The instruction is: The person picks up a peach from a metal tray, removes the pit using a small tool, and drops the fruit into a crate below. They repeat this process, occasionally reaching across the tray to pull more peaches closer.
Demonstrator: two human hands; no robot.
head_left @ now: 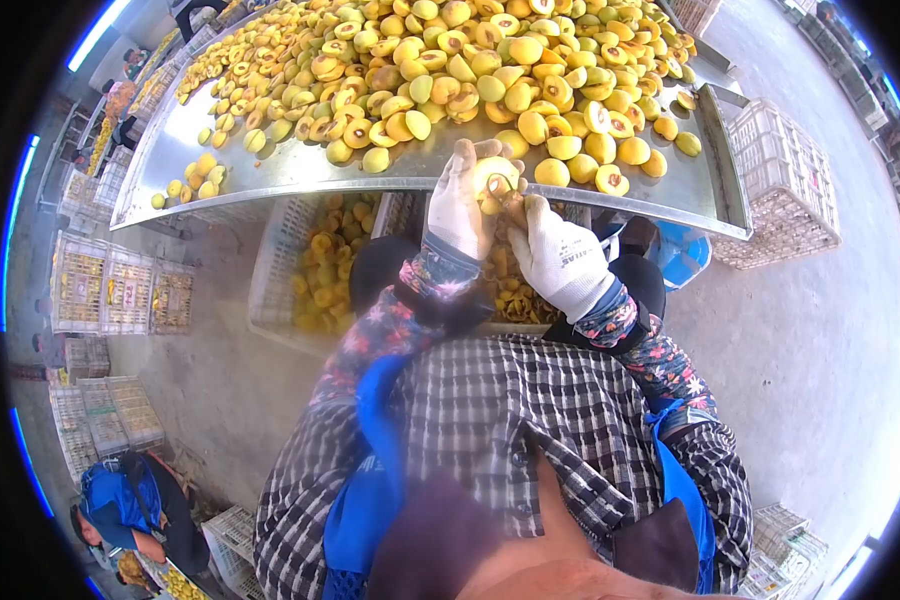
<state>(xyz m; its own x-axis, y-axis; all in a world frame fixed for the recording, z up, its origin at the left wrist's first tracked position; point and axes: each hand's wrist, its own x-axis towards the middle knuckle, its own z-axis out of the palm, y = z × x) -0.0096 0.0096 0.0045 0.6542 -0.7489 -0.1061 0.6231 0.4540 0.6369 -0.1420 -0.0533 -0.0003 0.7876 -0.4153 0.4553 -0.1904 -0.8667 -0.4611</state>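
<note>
My left hand (457,200), in a white glove, is closed around a yellow peach half (496,178) held up at the near edge of the metal table (305,187). The cut face with its brownish hollow shows. Close against the fruit is my right hand (562,255), also gloved in white, with its fingers pinched together. Something small and brownish shows at those fingertips; I cannot make out what it is. Just beyond both hands, a large heap of yellow peach halves (450,90) covers much of the table, some cut side up.
Beneath the table, a white crate (270,270) holds peach halves, and more fruit pieces (515,298) lie beside it. A light blue container (682,257) is right of my knees. Crates stand at right (785,180) and left (120,285). A person (135,500) is at lower left.
</note>
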